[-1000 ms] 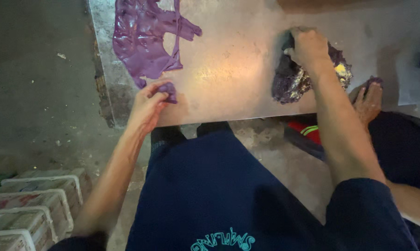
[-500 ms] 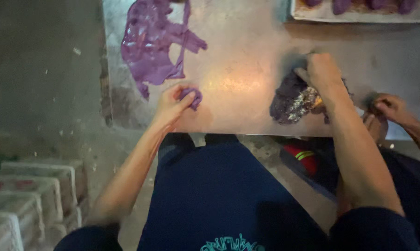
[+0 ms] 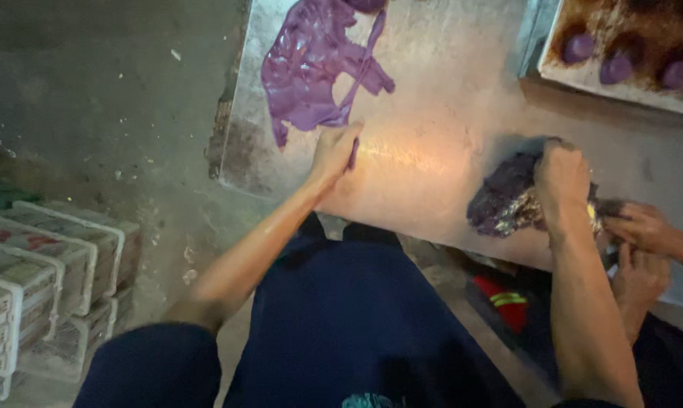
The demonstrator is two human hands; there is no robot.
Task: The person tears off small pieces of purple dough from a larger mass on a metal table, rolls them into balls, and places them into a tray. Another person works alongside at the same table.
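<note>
On the tabletop [image 3: 447, 151], my left hand [image 3: 335, 151] has slid up from the edge, fingers pinching a bit of purple paste [image 3: 315, 64]; my right hand [image 3: 560, 177] stays pressed, curled, on the dark lump [image 3: 504, 200].

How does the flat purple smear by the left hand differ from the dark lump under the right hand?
The glossy, light purple smear is spread thin and flat over the metal table; the dark purple lump is heaped and crumpled, with shiny, foil-like patches. The left hand touches only the smear's lower edge, while the right hand presses on top of the lump. Both are soft purple masses lying on the same table.
</note>
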